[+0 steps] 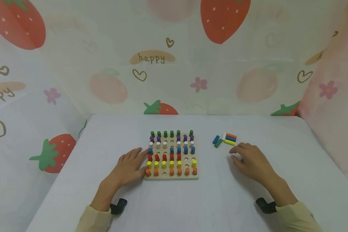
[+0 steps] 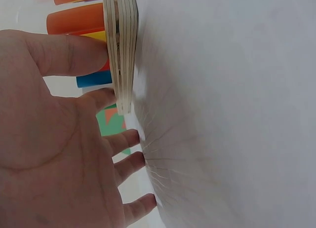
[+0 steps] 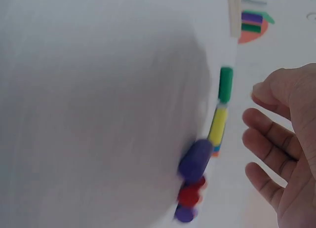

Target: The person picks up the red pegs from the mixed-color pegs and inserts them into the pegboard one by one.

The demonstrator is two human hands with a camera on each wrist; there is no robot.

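Observation:
A wooden pegboard (image 1: 174,178) lies mid-table with rows of green, purple, white, blue, red, yellow and orange pegs; some holes have no peg. My left hand (image 1: 129,169) is at its left side, fingers spread, with thumb and index fingertip right at the edge. In the left wrist view the other fingertips rest on the cloth beside the board's layered edge (image 2: 121,55). My right hand (image 1: 252,161) hovers with loosely bent fingers near loose pegs and holds nothing. Among them are a green peg (image 3: 225,85), a yellow peg (image 3: 217,127) and a purple peg (image 3: 196,160).
Farther out in the loose group lie a blue peg (image 1: 216,139), a white peg (image 1: 224,137) and an orange peg (image 1: 231,135). Red and purple pegs show only in the right wrist view. A white cloth (image 1: 208,206) covers the table, and a strawberry-print curtain (image 1: 214,64) stands behind.

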